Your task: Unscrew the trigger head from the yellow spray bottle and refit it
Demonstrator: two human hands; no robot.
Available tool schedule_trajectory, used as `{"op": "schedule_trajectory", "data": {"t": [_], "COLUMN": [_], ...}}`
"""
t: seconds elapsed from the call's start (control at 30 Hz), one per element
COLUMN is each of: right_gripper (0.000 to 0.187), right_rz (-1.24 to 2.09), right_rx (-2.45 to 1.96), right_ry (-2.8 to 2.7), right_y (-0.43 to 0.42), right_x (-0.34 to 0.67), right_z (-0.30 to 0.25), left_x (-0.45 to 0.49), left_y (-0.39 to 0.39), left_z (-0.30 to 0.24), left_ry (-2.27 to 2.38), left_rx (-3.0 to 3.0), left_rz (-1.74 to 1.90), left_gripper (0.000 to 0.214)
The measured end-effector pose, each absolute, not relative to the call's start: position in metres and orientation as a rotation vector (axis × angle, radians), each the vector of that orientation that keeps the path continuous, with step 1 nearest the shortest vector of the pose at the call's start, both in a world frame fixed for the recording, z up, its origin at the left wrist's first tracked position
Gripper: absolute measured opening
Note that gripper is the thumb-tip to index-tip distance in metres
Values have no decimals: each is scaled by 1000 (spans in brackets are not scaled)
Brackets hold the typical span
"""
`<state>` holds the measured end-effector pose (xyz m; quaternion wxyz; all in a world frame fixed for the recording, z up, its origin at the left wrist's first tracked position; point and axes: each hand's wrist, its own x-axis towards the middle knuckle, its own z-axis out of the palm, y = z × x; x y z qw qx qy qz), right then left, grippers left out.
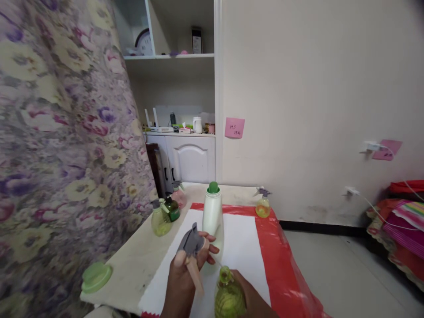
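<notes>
My left hand [185, 269] is closed around a grey and peach spray trigger head [193, 247]. From that head a thin tube runs down to the open neck of a green bottle [228, 293], and whether its end is inside the neck I cannot tell. Wrapped round the right side of this bottle is my right hand [247, 287], its fingers mostly hidden. Just beyond both hands stands a tall pale green bottle [212, 210] with its mouth uncapped and something green showing at the top.
At the table's left stand a yellow-green spray bottle [160, 221], a dark green pump bottle [172, 208] and a pink spray bottle [179, 196]. A yellow spray bottle [263, 206] is at the back right. A green lid [96, 277] lies near the left edge. White and red sheeting [278, 251] covers the table.
</notes>
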<state>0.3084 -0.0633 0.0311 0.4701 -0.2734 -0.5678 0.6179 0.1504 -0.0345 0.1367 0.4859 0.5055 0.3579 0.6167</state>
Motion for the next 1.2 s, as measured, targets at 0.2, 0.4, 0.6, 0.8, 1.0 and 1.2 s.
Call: {"op": "schedule_trajectory", "data": {"t": [0.2, 0.4, 0.6, 0.8, 1.0, 1.2], "right_gripper": [74, 87, 82, 84, 87, 84], "right_rz": [1528, 1557, 1555, 1364, 1129, 996], "right_rx": [-720, -693, -702, -873, -975, -1103], "right_ry": [-1372, -1341, -1335, -1337, -1255, -1199], "right_y": [-66, -64, -61, -51, -27, -17], "right_x": [307, 308, 316, 327, 343, 352], "right_z": [30, 26, 20, 2, -27, -46], "left_x": [151, 149, 133, 99, 65, 48], "left_y": [-41, -47, -48, -39, -17, 21], "left_z": [134, 145, 153, 152, 125, 84], "left_ry": [842, 871, 811, 930, 1289, 1656], "left_rx": [1287, 1261, 1135, 1160, 1348, 1774], "left_rz": [1443, 1564, 1718, 1802, 1579, 1061], "left_gripper": [24, 22, 30, 22, 38, 27]}}
